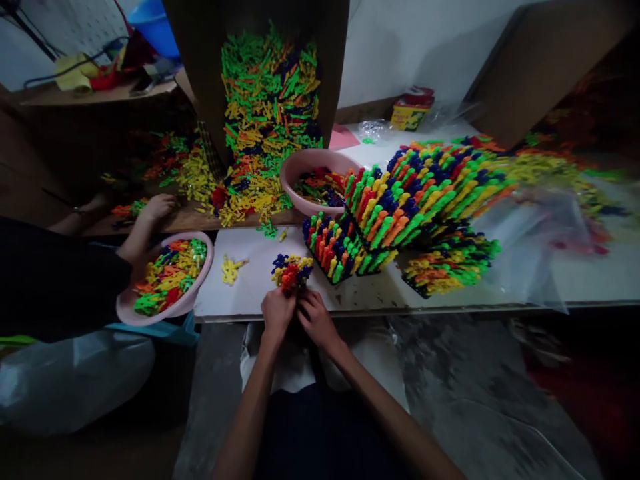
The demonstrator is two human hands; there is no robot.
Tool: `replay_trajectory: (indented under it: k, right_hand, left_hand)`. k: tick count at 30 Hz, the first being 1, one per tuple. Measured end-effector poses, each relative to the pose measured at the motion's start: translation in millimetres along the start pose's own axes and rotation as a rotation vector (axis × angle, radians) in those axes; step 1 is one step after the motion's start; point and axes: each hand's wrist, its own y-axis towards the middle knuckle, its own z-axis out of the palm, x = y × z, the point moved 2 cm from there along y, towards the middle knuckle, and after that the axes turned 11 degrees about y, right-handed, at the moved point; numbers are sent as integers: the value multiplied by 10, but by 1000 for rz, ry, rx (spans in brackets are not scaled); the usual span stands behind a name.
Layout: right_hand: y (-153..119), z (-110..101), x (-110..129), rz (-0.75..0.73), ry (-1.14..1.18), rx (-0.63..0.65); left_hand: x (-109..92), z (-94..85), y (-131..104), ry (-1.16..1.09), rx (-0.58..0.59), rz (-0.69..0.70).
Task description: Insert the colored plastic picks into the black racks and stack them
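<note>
At the front edge of the white table, my left hand is closed around the lower part of a bunch of small plastic pieces. The knobby tops of the bunch point away from me in red, yellow and dark blue. Bent and closed, my right hand presses in at the base of the same bunch from the right; its fingertips are partly hidden. A few loose yellow pieces lie to the left of the bunch. Just to the right, a black rack holds similar pieces upright in rows.
More packed racks are stacked on the right, beside clear plastic bags. Behind stands a pink basin of loose pieces, near a large heap. At left, a co-worker's hand is by another pink basin.
</note>
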Motion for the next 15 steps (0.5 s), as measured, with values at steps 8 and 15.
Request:
replay_trajectory:
  k: [8, 15]
  right_hand:
    - [-3, -2, 3, -11, 5, 2]
    - [-3, -2, 6, -12, 8, 10]
  left_hand:
    - [54, 50, -17, 36, -14, 21]
    - [51, 44, 12, 59, -5, 114]
